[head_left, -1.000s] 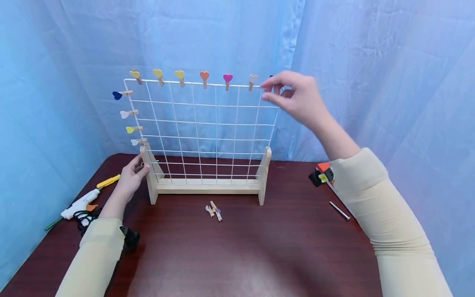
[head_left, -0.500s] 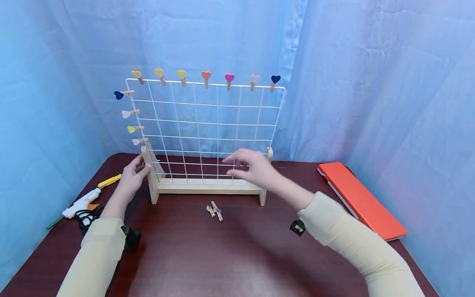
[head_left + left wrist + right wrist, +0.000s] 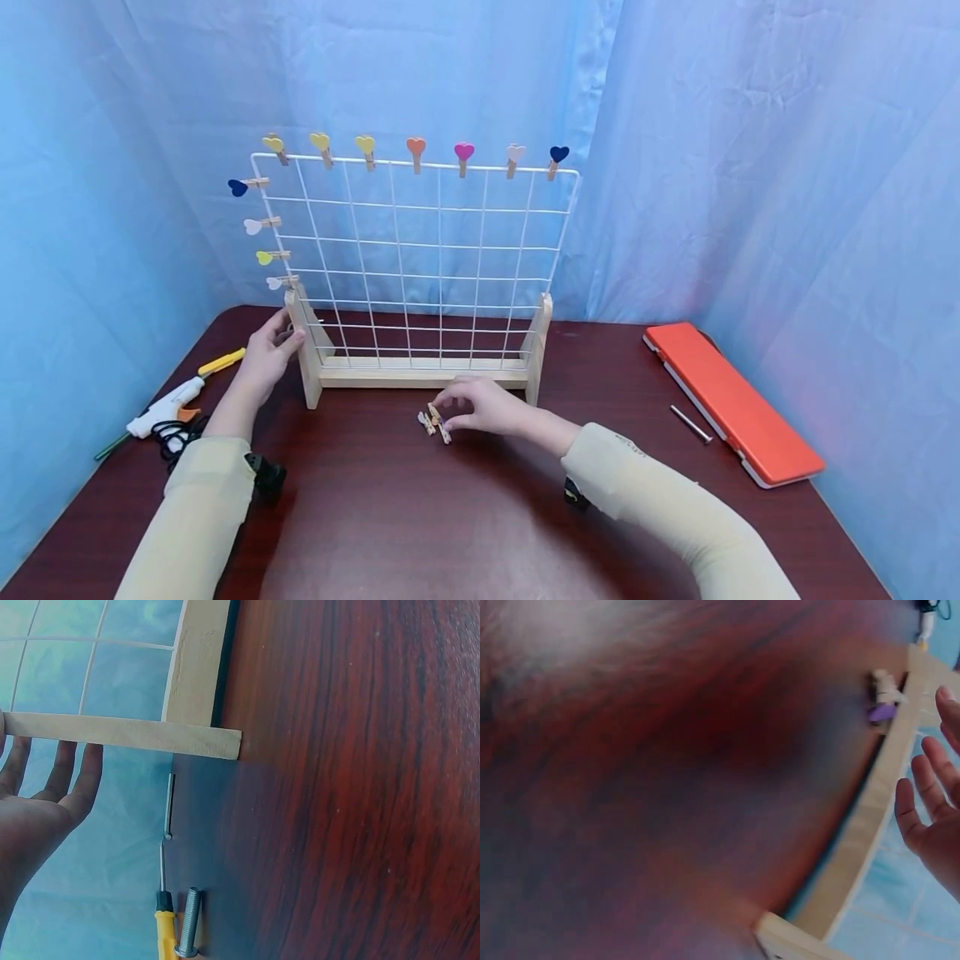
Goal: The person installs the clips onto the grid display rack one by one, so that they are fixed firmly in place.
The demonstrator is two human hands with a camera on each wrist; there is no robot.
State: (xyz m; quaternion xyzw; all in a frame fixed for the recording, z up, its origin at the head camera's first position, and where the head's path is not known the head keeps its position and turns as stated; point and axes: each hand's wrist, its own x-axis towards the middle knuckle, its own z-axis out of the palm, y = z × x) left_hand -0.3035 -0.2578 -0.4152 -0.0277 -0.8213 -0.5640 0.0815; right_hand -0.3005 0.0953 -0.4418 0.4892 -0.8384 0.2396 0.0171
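Note:
A white wire grid (image 3: 420,250) stands in a wooden stand (image 3: 420,378), with small heart clothespins along its top bar and left side, such as the pink-heart clothespin (image 3: 464,152). My left hand (image 3: 262,354) grips the stand's left wooden upright (image 3: 303,358); the left wrist view has its fingers against the board (image 3: 135,733). In front of the stand, a few loose clothespins (image 3: 427,423) lie on the table. Right beside them is my right hand (image 3: 483,407), thumb and fingers apart. A purple-heart clothespin (image 3: 883,711) shows near its fingertips in the right wrist view.
On the left lie a white glue gun (image 3: 165,408) with a black cord and a yellow-handled screwdriver (image 3: 221,361). To the right are an orange case (image 3: 735,400) and a metal bolt (image 3: 690,423). Blue curtains (image 3: 750,167) surround the dark table (image 3: 420,517).
My right hand has come down from the grid's top right corner, leaving a dark-blue-heart clothespin clipped there, to the loose clothespins on the table. The left hand has stayed in place.

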